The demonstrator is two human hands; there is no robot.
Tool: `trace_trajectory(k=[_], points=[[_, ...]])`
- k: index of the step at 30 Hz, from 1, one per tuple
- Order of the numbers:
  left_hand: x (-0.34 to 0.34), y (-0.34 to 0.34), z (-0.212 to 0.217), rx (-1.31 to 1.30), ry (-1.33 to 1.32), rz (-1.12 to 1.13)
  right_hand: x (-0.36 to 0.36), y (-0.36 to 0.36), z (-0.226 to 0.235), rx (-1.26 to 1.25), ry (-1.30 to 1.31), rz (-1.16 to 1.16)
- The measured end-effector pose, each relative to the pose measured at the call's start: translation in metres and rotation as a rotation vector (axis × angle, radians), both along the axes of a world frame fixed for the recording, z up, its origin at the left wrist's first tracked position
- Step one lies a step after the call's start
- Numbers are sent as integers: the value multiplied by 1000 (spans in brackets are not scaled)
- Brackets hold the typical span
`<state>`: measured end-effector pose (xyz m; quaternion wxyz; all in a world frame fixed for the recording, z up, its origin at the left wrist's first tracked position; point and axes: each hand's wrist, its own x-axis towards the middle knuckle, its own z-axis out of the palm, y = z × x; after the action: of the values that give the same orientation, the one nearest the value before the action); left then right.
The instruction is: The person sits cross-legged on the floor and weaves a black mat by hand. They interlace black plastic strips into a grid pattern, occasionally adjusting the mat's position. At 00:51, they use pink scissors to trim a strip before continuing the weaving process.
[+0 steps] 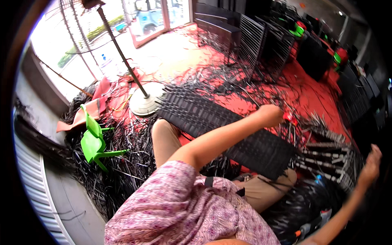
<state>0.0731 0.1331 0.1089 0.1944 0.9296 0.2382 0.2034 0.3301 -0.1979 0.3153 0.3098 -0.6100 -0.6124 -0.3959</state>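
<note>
Fingers of my left hand (pixel 269 115) curl near the far edge of a black woven panel (pixel 221 116), their grip impossible to tell; my raised, blurred right hand (pixel 369 166) looks loosely open. The panel's near right corner lies by my right knee (pixel 290 177).

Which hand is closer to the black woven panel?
Left. The left hand is near the far long edge of the black woven panel; the right hand is out to the right, clearly apart from it.
</note>
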Motion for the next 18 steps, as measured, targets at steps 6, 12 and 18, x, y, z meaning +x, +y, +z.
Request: trace_trajectory(k=[6, 12, 18], points=[[-99, -126, -14, -48, -360, -142, -90, 110, -196, -496, 9, 112], [-107, -184, -19, 286, -353, -187, -155, 106, -263, -620, 42, 315], [-103, -171, -43, -115, 94, 52, -162, 67, -264, -421, 145, 284]])
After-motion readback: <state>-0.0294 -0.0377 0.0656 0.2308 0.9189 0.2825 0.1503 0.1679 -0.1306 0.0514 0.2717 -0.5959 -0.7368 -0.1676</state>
